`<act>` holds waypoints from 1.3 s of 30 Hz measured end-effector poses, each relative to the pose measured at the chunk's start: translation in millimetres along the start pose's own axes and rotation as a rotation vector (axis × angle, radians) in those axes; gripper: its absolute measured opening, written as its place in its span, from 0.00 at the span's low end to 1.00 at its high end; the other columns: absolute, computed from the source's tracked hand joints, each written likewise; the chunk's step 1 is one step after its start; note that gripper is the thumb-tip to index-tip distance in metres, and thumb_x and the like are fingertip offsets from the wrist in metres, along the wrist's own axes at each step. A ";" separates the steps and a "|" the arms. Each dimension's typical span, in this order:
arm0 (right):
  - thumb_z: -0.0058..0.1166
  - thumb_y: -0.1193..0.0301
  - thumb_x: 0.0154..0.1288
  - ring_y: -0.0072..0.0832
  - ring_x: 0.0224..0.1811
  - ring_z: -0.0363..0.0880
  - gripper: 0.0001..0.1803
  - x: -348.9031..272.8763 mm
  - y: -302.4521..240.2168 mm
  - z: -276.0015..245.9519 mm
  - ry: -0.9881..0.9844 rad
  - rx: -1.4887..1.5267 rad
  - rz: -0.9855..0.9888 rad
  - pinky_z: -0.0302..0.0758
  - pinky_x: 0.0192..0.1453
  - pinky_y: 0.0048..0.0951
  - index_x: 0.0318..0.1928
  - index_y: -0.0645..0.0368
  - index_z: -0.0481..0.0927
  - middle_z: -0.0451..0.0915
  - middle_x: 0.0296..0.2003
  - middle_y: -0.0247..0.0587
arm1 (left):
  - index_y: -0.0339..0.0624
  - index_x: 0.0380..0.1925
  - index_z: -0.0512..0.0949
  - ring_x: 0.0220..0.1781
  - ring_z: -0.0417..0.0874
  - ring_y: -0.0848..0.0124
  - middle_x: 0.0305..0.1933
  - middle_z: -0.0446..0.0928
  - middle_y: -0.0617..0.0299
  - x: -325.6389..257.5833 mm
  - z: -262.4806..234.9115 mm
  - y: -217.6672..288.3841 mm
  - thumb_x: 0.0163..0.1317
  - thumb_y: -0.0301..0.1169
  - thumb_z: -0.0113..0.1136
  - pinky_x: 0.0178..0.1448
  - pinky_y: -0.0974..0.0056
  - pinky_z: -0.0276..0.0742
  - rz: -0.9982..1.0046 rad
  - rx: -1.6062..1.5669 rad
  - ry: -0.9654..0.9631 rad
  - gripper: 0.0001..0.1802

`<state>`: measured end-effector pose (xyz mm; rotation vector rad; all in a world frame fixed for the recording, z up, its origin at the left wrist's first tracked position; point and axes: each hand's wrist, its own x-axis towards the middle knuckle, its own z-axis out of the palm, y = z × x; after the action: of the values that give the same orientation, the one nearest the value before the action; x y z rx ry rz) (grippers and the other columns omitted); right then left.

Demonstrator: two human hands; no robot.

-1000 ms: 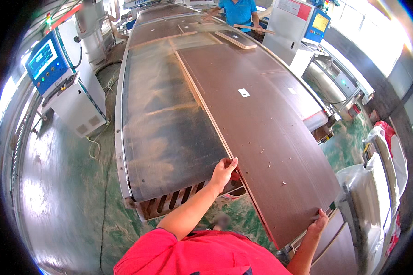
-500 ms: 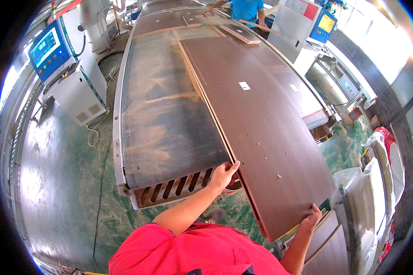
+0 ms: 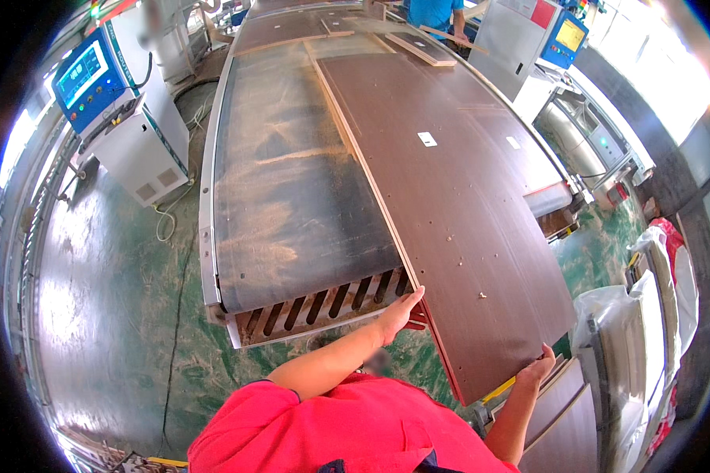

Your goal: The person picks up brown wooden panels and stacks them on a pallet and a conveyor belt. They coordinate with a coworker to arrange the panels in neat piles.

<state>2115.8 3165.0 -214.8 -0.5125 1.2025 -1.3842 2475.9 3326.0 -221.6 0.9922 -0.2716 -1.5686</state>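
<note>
This is looking like a woodworking factory floor. A long dusty conveyor table (image 3: 292, 181) is running down the hall, carrying a big dark brown board (image 3: 457, 205). A white machine cabinet with a blue screen (image 3: 95, 79) is standing on the worn green floor (image 3: 110, 315), and stacked boards (image 3: 560, 418) are lying nearby. Another worker in blue (image 3: 438, 12) is standing at the far end.

Bright red short-sleeved shirt fills the lower frame, both forearms bare below it, left hand (image 3: 398, 314) and right hand (image 3: 538, 369) ungloved, wrists plain.
</note>
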 end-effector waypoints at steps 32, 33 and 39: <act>0.56 0.56 0.68 0.40 0.51 0.80 0.23 -65.8 19.8 -17.2 -0.103 0.024 0.312 0.73 0.61 0.44 0.53 0.62 0.79 0.82 0.50 0.42 | 0.33 0.53 0.74 0.51 0.77 0.72 0.50 0.78 0.59 -18.2 30.2 -25.7 0.67 0.44 0.60 0.59 0.65 0.71 0.310 0.158 0.144 0.25; 0.56 0.56 0.68 0.40 0.51 0.80 0.23 -70.8 15.9 -22.8 -0.101 0.023 0.310 0.73 0.61 0.44 0.53 0.62 0.79 0.82 0.50 0.42 | 0.35 0.54 0.74 0.51 0.76 0.73 0.51 0.78 0.61 -15.2 24.4 -37.2 0.67 0.43 0.60 0.59 0.65 0.71 0.267 0.182 0.155 0.24; 0.58 0.52 0.63 0.41 0.50 0.79 0.27 -103.8 -35.2 -88.0 -0.037 -0.117 0.408 0.73 0.59 0.42 0.53 0.60 0.79 0.82 0.49 0.43 | 0.40 0.58 0.73 0.57 0.76 0.69 0.56 0.76 0.61 -59.2 48.7 -55.7 0.68 0.44 0.60 0.62 0.62 0.71 -0.051 0.169 -0.203 0.25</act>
<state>2048.1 3283.9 -182.4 -0.3475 1.2799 -0.9586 2398.6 3377.4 -203.0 0.9759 -0.5304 -1.7165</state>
